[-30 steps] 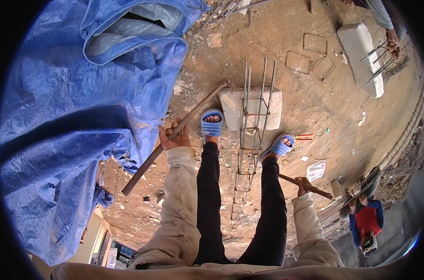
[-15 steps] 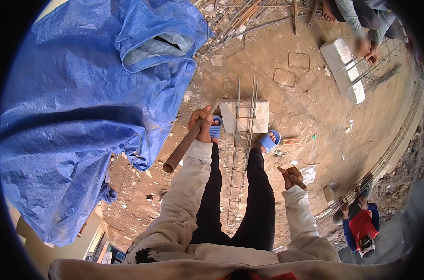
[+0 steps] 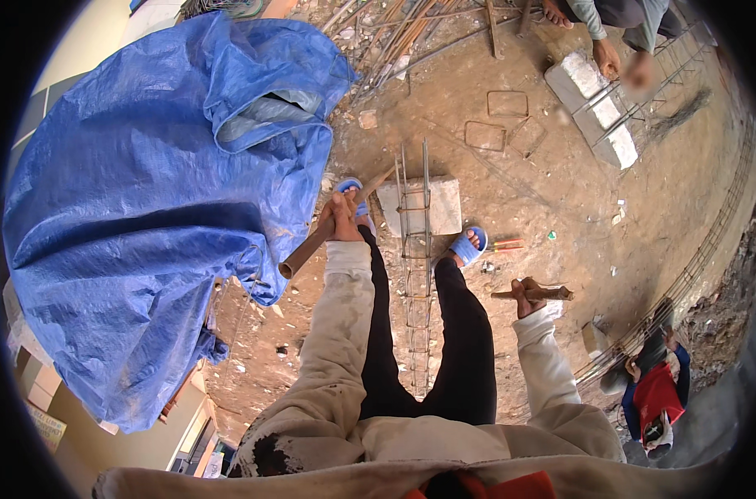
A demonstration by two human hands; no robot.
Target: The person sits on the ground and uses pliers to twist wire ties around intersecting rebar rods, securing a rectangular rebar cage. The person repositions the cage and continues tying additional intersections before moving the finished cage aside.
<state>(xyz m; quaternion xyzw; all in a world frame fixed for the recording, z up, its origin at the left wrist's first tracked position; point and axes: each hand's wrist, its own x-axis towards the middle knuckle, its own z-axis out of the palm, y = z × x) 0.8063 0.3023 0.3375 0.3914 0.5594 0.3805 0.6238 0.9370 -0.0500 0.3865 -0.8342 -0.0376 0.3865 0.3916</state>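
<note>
My left hand [image 3: 343, 218] is closed around a rusty, hollow metal pipe [image 3: 303, 253] held at a slant. The pipe's open end faces down-left, and its narrow far end [image 3: 381, 180] reaches past my left foot. In my right hand [image 3: 526, 297] is a short, rusty, bar-like tool [image 3: 553, 293] held crosswise, its exact kind unclear. Between my legs runs a narrow steel rebar cage [image 3: 416, 287] with ties across it. Its far part rests on a pale concrete block [image 3: 444, 205] between my blue sandals. Neither hand touches the cage.
A large blue tarp [image 3: 137, 200] is heaped at left. Wire stirrups [image 3: 484, 135] lie on the dirt ahead. At upper right a person's hand [image 3: 606, 60] is near another cage on a concrete block [image 3: 579, 101]. Another person in red [image 3: 657, 391] is at lower right. Red-handled tools [image 3: 506, 245] lie beside my right sandal.
The tool in my right hand has swung from a slant to nearly level. My left hand has shifted slightly with the pipe. The whole view has turned a little.
</note>
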